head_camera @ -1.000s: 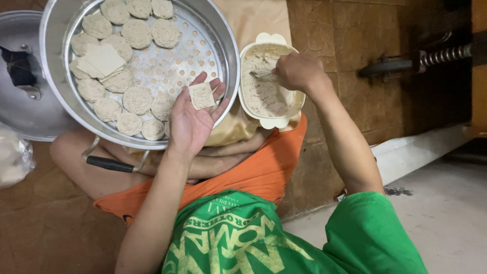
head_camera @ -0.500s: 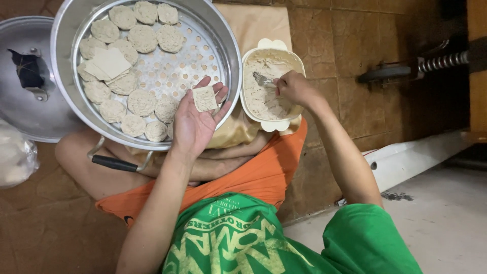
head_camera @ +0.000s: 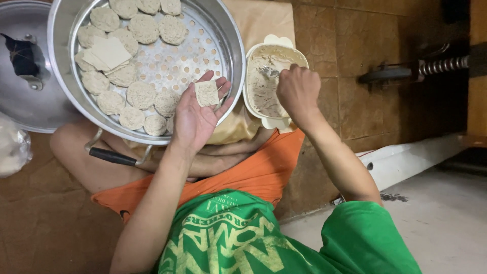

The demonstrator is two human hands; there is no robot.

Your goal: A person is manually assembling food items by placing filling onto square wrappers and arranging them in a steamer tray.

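My left hand (head_camera: 195,117) lies palm up over the near rim of a round metal steamer tray (head_camera: 231,43), with a square pale wrapper (head_camera: 207,93) resting on its fingers. Inside the perforated tray sit several round filled dumplings (head_camera: 140,94) and a small stack of square wrappers (head_camera: 107,52). My right hand (head_camera: 298,91) is closed around a metal spoon (head_camera: 268,71) and dips it into a cream plastic tub (head_camera: 274,39) of grey-beige filling, just right of the tray.
A metal lid (head_camera: 30,104) with a dark knob lies at the left. A clear plastic bag (head_camera: 11,149) sits at the left edge. A brown paper sheet (head_camera: 258,20) lies under the tray and tub. I sit cross-legged on brown floor tiles.
My right hand has pulled from the tub's right side toward its near edge, with the spoon still in the filling. My left hand stays over the tray rim with the wrapper.
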